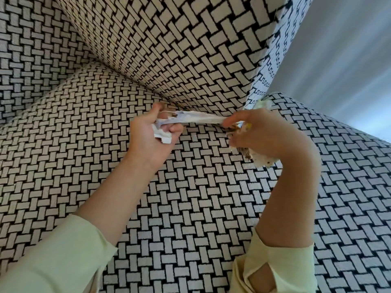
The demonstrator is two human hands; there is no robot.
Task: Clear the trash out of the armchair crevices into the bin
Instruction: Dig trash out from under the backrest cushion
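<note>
I am close over the armchair's seat cushion, woven in black and cream. My left hand grips crumpled white paper, and a torn white strip stretches from it to my right hand. My right hand pinches the strip's other end and also holds a wad of speckled paper scraps. Both hands hover just in front of the crevice between seat and armrest. One more pale scrap sticks out of the crevice's front end. No bin is in view.
The patterned armrest rises behind the hands, and the chair back fills the upper left. Pale grey floor shows past the chair at the right. My light green sleeves cover both forearms near the bottom.
</note>
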